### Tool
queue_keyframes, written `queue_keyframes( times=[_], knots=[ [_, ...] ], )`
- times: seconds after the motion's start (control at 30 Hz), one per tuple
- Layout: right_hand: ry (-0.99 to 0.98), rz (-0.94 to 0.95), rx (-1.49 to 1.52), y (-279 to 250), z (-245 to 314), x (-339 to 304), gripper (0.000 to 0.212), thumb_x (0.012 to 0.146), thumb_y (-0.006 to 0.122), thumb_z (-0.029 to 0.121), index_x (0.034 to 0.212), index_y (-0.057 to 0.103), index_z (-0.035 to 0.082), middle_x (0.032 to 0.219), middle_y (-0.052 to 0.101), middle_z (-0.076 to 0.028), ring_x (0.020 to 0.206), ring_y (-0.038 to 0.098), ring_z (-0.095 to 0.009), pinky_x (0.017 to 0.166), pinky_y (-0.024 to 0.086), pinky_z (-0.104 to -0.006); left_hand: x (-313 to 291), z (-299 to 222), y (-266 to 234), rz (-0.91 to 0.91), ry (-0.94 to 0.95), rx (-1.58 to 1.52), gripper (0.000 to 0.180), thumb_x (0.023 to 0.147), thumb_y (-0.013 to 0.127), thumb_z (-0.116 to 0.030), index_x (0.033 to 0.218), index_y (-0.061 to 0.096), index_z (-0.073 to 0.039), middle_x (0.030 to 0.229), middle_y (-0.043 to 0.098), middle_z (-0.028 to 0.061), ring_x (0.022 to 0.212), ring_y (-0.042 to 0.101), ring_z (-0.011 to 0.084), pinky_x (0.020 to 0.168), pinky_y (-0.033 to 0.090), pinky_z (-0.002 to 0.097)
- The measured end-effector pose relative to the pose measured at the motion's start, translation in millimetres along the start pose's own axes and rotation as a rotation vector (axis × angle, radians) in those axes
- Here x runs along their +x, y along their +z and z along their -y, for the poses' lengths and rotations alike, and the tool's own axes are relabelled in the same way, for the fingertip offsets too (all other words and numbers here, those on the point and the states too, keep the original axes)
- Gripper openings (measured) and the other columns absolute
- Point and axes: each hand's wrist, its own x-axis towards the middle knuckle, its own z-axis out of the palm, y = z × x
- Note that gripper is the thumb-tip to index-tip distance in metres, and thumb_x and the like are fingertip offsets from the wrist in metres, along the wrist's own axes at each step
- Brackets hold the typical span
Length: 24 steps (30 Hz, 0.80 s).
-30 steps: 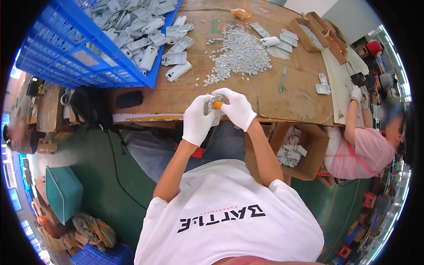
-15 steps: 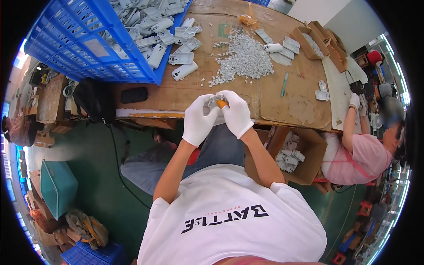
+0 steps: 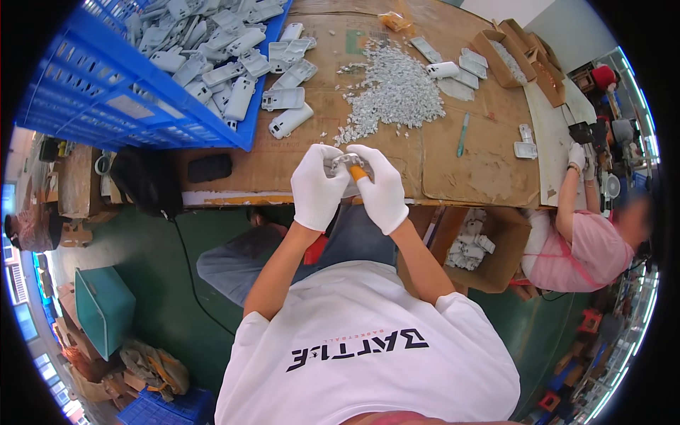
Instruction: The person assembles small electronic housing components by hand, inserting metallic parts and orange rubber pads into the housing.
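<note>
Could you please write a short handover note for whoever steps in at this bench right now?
Left hand: gloved, closed on a small grey part held over the bench edge.
Right hand: gloved, on the same part, with an orange-tipped piece at its fingers.
Supplies: grey housings fill the blue crate; a few lie on the cardboard-covered table; a pile of small pale bits sits ahead of the hands.
Done: cannot tell how many; a carton by the knees holds white parts.
Left: the crate looks well filled.
</note>
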Motion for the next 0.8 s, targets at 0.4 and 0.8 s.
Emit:
queue_keyframes(
  times=[0.4,0.8],
  knots=[
    [0.191,-0.080,0.425,-4.2,-19.8,8.1,0.031,0.082,0.060,-0.008,0.111,0.063,0.002,0.106,0.064,-0.011,0.097,0.067,-0.019,0.081,0.054,-0.0308,13.1,-15.2,21.5,-0.017,0.092,0.000,0.012,0.084,0.068,0.001,0.094,0.061,-0.002,0.085,0.066,0.0093,0.073,0.069,0.0181,0.068,0.054,0.0302],
    [-0.371,-0.265,-0.357,-4.8,-32.5,-4.9,0.048,0.070,0.074,0.003,0.117,0.067,0.008,0.125,0.060,-0.010,0.095,0.067,-0.025,0.079,0.056,-0.0347,16.2,-36.6,26.2,-0.021,-0.229,-0.158,0.014,0.091,0.066,-0.001,0.102,0.058,0.003,0.089,0.069,0.0065,0.087,0.067,0.0076,0.077,0.056,0.0252]
  ],
)
